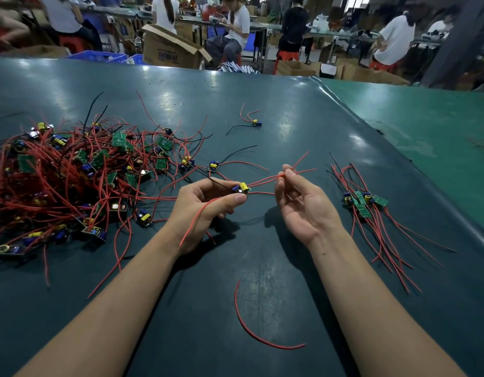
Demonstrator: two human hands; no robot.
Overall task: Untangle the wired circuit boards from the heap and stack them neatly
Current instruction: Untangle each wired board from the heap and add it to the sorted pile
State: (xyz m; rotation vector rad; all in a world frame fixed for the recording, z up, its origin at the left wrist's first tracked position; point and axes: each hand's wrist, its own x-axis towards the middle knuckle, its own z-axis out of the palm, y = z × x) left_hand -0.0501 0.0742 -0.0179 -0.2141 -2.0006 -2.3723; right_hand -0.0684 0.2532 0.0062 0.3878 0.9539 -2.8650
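Bright overhead light is falling on the desk (262,268), leaving pale glare patches across its glossy far half. Soft shadows are lying beneath both forearms. The wide lens is bending the desk's far edge. The background workers (235,25) are showing soft and slightly blurred; the foreground is staying sharp.

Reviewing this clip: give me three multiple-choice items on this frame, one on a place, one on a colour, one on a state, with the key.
1. Where does the sorted stack of boards lie?
A. beside the right forearm
B. inside the heap
C. in a carton

2. What colour is the loose wire between the forearms?
A. black
B. red
C. yellow

3. What is the right hand doing?
A. lying flat on the table
B. pinching red leads
C. gripping a carton

Key: 1 A, it lies to the right, apart from the heap. 2 B, plainly red. 3 B, fingertips close on leads of the board held by the left hand.
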